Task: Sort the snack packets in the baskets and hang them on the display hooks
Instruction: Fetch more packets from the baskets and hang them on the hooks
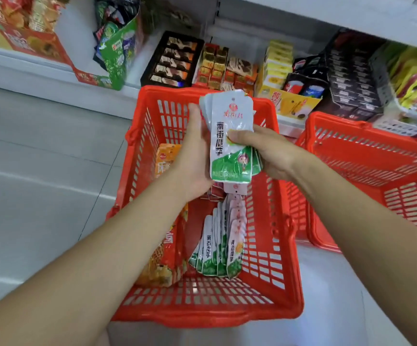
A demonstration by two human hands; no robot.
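A stack of white-and-green snack packets (230,136) is held upright above the red basket (207,313) in the middle. My left hand (192,156) grips the stack's left side from behind. My right hand (267,151) pinches it from the right, thumb on the front packet. Inside the basket lie more white-and-green packets (215,248), some pink-topped packets (237,216) and orange packets (167,245) along the left wall. No display hooks are in view.
A second red basket (377,171) stands to the right, its inside mostly out of view. Behind are white shelves with snack boxes (172,61), yellow cartons (277,66) and dark boxes (347,78). Grey tiled floor (40,158) lies to the left.
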